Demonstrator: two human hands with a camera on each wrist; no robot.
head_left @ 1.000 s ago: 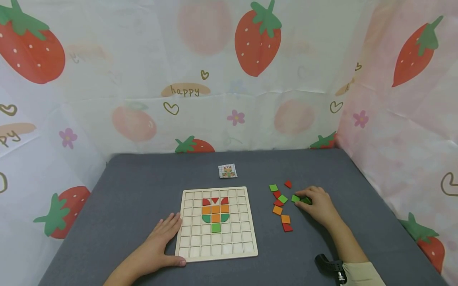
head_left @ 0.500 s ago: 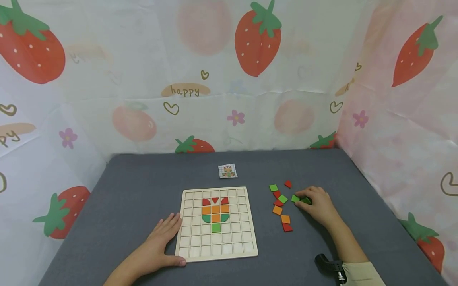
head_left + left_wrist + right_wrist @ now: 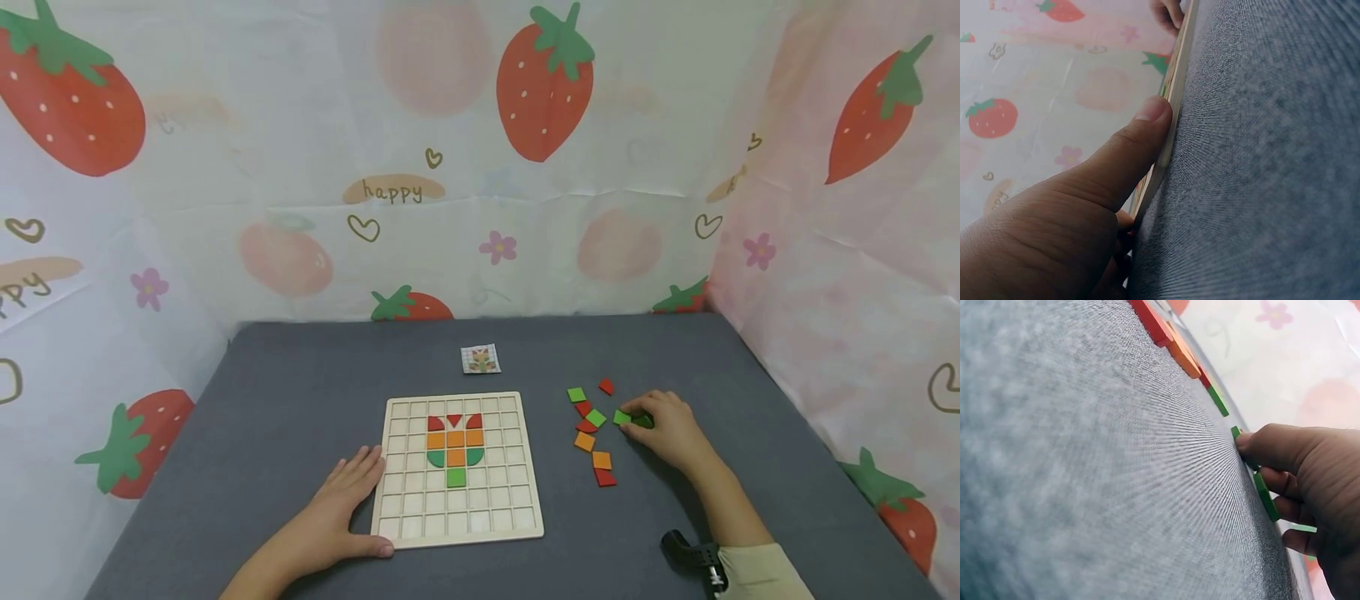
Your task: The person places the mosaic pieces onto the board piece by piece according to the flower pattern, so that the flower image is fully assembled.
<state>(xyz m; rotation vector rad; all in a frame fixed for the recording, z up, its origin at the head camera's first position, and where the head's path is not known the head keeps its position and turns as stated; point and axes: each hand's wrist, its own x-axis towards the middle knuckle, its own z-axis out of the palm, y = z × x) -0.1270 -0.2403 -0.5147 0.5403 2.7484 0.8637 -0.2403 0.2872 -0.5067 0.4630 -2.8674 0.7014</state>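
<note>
My left hand (image 3: pixel 341 500) lies along the board (image 3: pixel 502 500), fingers straight at its left edge and thumb spread to its near left corner. The board sits near the middle of the table (image 3: pixel 315 367), with grey cloth on all four sides of it; beyond its far edge is the card (image 3: pixel 480 359), just apart from it. A strip of cloth runs between the board's right edge and the loose tiles (image 3: pixel 584 442), a crooked line of red, green and orange. On the outer side of that line my right hand (image 3: pixel 666 429) pinches a green tile (image 3: pixel 622 417) between thumb and forefinger, with cloth reaching from there to the table's right edge. More dark green shows under my fingers, half covered, so I can't count those pieces. From my right wrist, the thumb hides the forefinger; from my left, the board is nearly edge-on and most of my fingers are behind the thumb. The card's print is too small to make out fully. My right sleeve (image 3: pixel 765 573) is cut off below.
</note>
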